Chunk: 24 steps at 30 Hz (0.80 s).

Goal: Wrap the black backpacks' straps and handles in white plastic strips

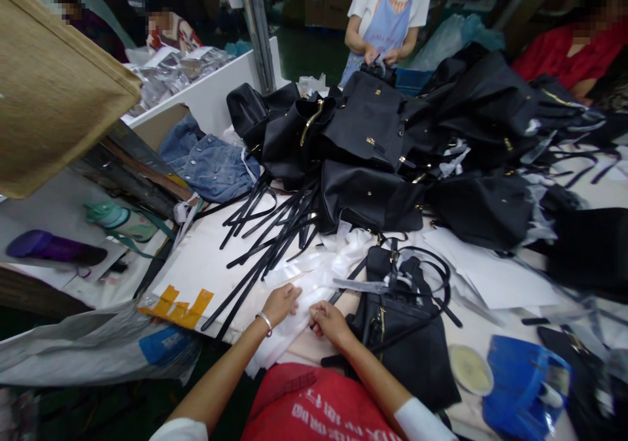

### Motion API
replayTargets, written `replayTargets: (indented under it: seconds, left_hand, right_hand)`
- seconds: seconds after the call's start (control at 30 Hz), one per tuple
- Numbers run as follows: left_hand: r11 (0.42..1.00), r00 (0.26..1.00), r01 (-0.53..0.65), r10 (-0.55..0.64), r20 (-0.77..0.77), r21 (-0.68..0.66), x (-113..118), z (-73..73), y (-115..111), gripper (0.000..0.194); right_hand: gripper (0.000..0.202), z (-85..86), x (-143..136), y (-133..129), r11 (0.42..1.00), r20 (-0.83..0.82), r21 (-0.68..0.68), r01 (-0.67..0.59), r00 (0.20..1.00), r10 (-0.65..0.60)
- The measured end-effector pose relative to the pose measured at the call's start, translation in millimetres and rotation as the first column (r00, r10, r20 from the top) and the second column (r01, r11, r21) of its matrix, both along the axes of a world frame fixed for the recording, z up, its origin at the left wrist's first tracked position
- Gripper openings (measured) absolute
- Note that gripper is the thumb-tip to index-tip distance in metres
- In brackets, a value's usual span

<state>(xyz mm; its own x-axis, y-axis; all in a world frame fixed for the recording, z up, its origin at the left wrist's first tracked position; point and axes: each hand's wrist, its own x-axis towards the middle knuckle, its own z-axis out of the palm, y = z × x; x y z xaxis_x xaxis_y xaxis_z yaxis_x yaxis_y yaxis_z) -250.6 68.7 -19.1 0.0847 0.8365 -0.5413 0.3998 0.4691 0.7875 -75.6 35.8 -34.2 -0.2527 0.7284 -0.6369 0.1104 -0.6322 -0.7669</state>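
Observation:
My left hand [280, 302], with a bracelet at the wrist, rests over thin white wrapping sheets [318, 277]. Its fingers are loosely bent and a little apart, with nothing plainly held. Close beside it, my right hand [330, 323] is closed in a pinch. A small dark bit shows at its fingertips, too small to name. Just right of that hand lies a black backpack [405, 343] with a gold zipper, its thin straps looped on top. Several black straps [265, 258] fan out across the table beyond my left hand.
Black bags [363, 120] are heaped along the table's far side. White paper sheets [500, 271], a round shallow dish [471, 369] and a blue container [524, 385] lie to the right. A denim garment [206, 159] is at the left. Across the heap stands a person in a blue apron [390, 22].

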Motion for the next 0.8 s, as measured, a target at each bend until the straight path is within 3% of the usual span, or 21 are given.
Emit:
replayTargets:
  seconds: [0.17,0.23,0.3,0.37,0.43,0.53,0.63,0.8]
  left_hand:
    - [0.994,0.973,-0.059,0.078,0.219,-0.090,6,21.8,2,0.031]
    - [0.979,0.905,-0.121,0.176,0.388,-0.162,15,34.1,1,0.030]
    - [0.948,0.786,-0.171,0.295,0.543,-0.267,28,44.3,-3,0.030]
    - [0.923,0.710,-0.197,0.367,0.601,-0.330,42,50.2,-8,0.029]
    - [0.911,0.684,-0.229,0.401,0.609,-0.343,55,51.9,-14,0.028]
    - [0.906,0.692,-0.251,0.414,0.591,-0.340,69,49.9,-23,0.028]
    - [0.922,0.745,-0.177,0.353,0.565,-0.343,75,47.6,-29,0.029]
    - [0.941,0.770,-0.170,0.311,0.557,-0.292,74,49.9,-22,0.022]
  right_hand:
    - [0.037,23.0,-1,-1,0.987,-0.075,-0.112,0.119,0.989,-0.128]
    - [0.040,38.1,-3,-2,0.955,-0.178,-0.201,0.216,0.951,-0.252]
    - [0.040,52.7,-5,-2,0.915,-0.283,-0.261,0.309,0.881,-0.378]
    - [0.039,63.5,-5,-3,0.880,-0.360,-0.282,0.383,0.808,-0.467]
    - [0.039,69.3,-4,-5,0.848,-0.394,-0.297,0.439,0.752,-0.528]
    - [0.041,69.8,-1,-10,0.820,-0.367,-0.294,0.491,0.735,-0.571]
    - [0.046,63.9,3,-15,0.801,-0.305,-0.286,0.526,0.742,-0.597]
    - [0.041,47.3,9,-24,0.827,-0.204,-0.205,0.524,0.803,-0.560]
